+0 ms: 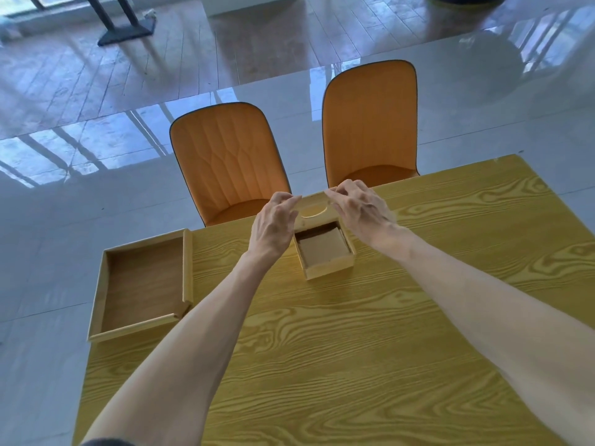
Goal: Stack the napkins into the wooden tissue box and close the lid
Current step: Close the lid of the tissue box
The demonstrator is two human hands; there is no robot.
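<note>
Two bare forearms reach from the near edge across the yellow wood-grain surface (354, 349). At the near left, an empty shallow wooden tray (141, 281) overhangs the surface's left edge. Farther in, at centre, stands the wooden tissue box (325, 252). Its near part is uncovered and shows the brown napkins (323, 247) stacked flat inside, below the rim. The lid (314, 209), with its oval slot, covers the far part of the box.

The left hand (273, 225) is at the lid's left end, fingers loosely curled. The right hand (360, 206) is at the right end, fingertips bent toward the far edge. Whether each hand pinches the lid or only touches it cannot be determined.

Judged step: closing the lid; stacking appears complete. The next move calls for an even pull on both ends toward the near side, keeping the lid square to the box walls until it seats.

Beyond the far edge stand two orange chairs (225, 162).
</note>
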